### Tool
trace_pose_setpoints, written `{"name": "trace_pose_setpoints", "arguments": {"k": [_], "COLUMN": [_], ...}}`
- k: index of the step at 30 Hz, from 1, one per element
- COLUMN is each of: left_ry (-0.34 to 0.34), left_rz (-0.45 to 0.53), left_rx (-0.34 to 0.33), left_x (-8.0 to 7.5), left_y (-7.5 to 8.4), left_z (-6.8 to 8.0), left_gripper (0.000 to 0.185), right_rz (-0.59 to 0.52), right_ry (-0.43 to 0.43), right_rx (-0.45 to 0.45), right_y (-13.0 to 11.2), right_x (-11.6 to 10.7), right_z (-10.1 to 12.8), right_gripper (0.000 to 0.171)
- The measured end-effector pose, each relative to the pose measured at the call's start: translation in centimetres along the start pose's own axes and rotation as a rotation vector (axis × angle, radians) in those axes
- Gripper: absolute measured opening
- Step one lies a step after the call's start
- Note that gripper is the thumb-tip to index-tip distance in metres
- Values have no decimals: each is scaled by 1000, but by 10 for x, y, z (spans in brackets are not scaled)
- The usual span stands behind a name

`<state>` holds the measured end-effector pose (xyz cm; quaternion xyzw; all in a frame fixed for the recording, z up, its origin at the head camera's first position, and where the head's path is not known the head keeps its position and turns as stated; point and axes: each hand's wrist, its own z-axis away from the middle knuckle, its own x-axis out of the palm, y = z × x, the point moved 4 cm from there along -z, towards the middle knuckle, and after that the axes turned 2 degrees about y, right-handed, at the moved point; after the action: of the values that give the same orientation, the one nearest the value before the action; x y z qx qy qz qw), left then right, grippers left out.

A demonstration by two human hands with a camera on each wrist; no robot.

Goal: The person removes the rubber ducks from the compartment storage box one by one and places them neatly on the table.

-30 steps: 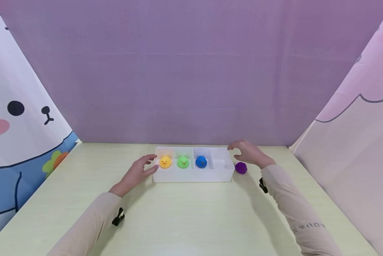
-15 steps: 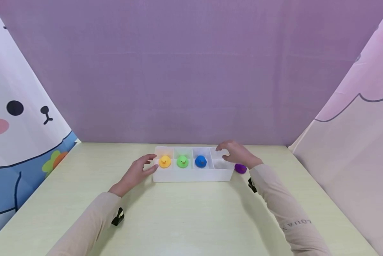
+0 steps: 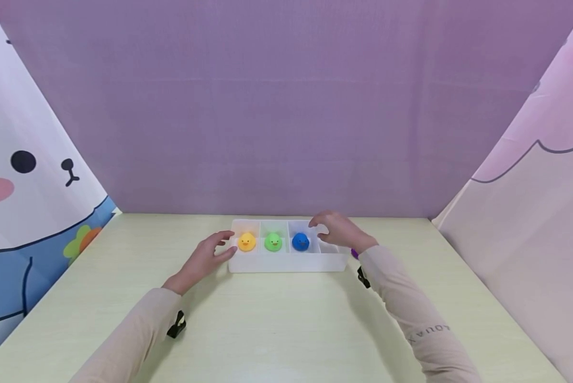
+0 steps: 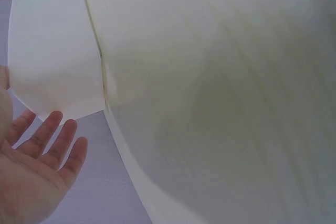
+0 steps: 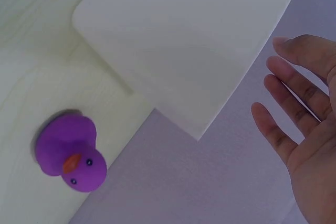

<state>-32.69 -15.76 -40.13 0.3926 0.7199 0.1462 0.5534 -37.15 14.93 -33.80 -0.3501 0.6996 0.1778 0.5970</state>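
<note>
Head view: the left hand [image 3: 204, 259] rests against the left end of the white divided tray [image 3: 286, 263], fingers relaxed and spread, holding nothing. The left wrist view confirms it, straight fingers [image 4: 59, 141] just beside the tray's pale wall. The right hand [image 3: 339, 231] hovers over the tray's right part, its fingertips just beside the blue duck [image 3: 300, 242]; the fingers are loosely extended and empty, and the right wrist view shows that open palm [image 5: 310, 145] with nothing in it. The tray lies long-side across the pale green counter [image 3: 276, 324], parallel to its near edge. Left to right, its compartments hold a yellow duck [image 3: 247, 242], a green duck [image 3: 273, 242] and the blue duck, all upright, beaks toward the camera; the rightmost compartment sits under the right hand. The purple duck [image 5: 71, 153] sits on the counter just outside the tray's right end, mostly hidden behind the right wrist in the head view.
</note>
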Motion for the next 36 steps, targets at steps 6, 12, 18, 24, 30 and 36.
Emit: {"name": "trace_pose_setpoints", "arguments": {"k": [6,12,18,24,30,36], "left_ry": [-3,-2,-16,-9,-16,-22], "left_rz": [-3,1,2,-3,0,6], "left_rx": [-5,-4,-10,3,-9,-11], "left_x": [-1,-1,-1,-1,-1,-1], "left_y": [0,1,1,2,3,3], "left_z": [1,1,2,2,1,2], "left_gripper": [47,46,47,47,46,46], "right_rz": [-19,-48,-14,-6,-2,-13], "right_ry": [-27,-55,-76,-89,-86,-123], "right_rx": [12,62,93,118,120,160], "right_y": [-4,-8,-6,-3,-4,-3], "right_x": [9,18,30,39,41,44], "right_z": [-8,-15,-19,-20,-20,-22], "right_gripper": [29,30,28,28,28,31]}}
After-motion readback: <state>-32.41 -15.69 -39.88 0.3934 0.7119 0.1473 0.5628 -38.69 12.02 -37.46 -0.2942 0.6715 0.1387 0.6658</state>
